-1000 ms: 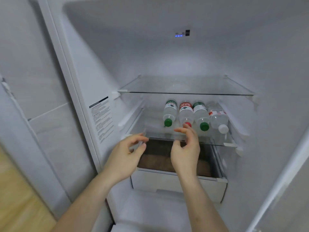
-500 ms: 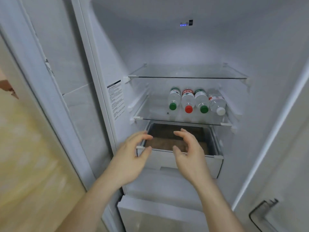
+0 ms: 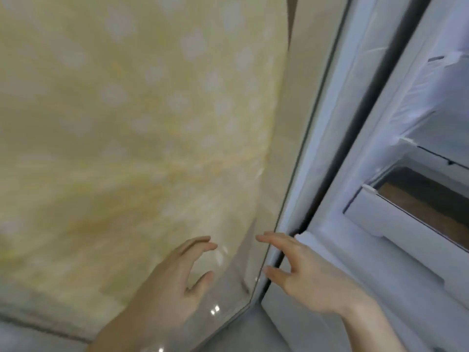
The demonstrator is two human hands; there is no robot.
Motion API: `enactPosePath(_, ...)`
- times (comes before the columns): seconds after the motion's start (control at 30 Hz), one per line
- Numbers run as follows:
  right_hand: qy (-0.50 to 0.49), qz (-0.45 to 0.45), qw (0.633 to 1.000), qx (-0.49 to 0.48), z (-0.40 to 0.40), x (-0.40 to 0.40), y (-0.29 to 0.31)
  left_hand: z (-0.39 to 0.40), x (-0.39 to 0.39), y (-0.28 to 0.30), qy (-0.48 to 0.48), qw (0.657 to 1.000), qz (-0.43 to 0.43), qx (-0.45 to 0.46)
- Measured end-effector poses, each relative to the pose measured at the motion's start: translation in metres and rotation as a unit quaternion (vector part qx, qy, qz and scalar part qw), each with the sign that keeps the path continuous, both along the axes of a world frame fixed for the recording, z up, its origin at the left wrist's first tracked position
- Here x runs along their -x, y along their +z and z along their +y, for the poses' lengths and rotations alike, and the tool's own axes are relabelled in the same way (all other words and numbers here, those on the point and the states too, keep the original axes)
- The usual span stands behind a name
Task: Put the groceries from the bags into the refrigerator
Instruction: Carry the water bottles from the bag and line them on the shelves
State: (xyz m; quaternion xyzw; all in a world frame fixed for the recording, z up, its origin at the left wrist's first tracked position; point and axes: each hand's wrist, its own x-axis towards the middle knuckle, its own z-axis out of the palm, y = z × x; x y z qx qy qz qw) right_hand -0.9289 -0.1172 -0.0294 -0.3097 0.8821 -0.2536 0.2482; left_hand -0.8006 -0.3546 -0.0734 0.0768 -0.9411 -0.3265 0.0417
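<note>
Two hands, both empty: the left hand [image 3: 175, 278] and right hand [image 3: 304, 273] hover apart with fingers loosely spread. One open fridge [image 3: 396, 174] at right, one drawer [image 3: 396, 219] pulled out (contents blurred). A yellow patterned surface [image 3: 127, 123] fills the left.

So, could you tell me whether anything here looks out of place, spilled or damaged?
Nothing stands out. The refrigerator is open, its lower drawer sits pulled out and looks intact, with no spill visible. Both the left hand and the right hand are empty. The picture is blurred, so small flaws could go unseen.
</note>
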Motion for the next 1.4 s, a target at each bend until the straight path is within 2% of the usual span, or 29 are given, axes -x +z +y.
enactPosePath(0.17, 0.179, -0.023, 0.983, -0.03, -0.076, -0.003, 0.01, -0.019, -0.083, -0.006, 0.18, 0.982, -0.06, -0.005)
enactPosePath(0.3, 0.332, -0.015, 0.943, -0.028, -0.131, -0.026, 0.007, -0.021, -0.149, -0.009, 0.37, 0.926, -0.079, 0.016)
enactPosePath(0.47, 0.491, 0.0, 0.871, -0.016, -0.169, -0.074, -0.008, 0.016, -0.22, -0.016, 0.489, 0.868, -0.084, 0.025)
enactPosePath(0.77, 0.676, 0.021, 0.735, 0.05, -0.223, -0.228, -0.002, 0.104, -0.376, -0.001, 0.714, 0.696, -0.055, 0.044)
enactPosePath(0.87, 0.711, 0.031, 0.699, 0.061, -0.229, -0.282, 0.003, 0.13, -0.424, 0.005, 0.763, 0.642, -0.048, 0.057)
enactPosePath(1.0, 0.744, 0.027, 0.665, 0.055, -0.226, -0.358, 0.008, 0.159, -0.488, 0.008, 0.799, 0.594, -0.035, 0.079)
enactPosePath(1.4, 0.798, 0.014, 0.599, 0.066, -0.22, -0.565, -0.017, 0.224, -0.659, 0.001, 0.848, 0.523, -0.033, 0.082)
